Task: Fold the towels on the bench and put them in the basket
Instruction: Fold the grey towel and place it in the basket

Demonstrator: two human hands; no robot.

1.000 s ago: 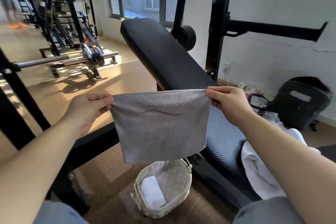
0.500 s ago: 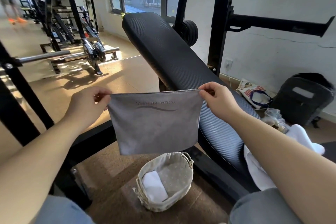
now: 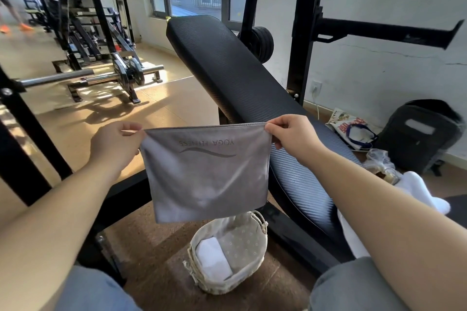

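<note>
Grey towel (image 3: 207, 177) hangs in air, long top edge level, L-R. L hand (image 3: 113, 149) fingers pinch 1 top corner, R hand (image 3: 293, 139) the other. Basket (image 3: 227, 285) on floor just below, w/ 1 white towel (image 3: 213, 259) inside.

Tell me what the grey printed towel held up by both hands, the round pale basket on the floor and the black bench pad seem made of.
The grey printed towel: thin, smooth matte cloth, probably microfibre; it hangs limp, hem stitched. The round pale basket: dotted fabric lining over a rope-like rim; core unclear. The black bench pad: likely vinyl, finely ribbed, slight sheen.
</note>
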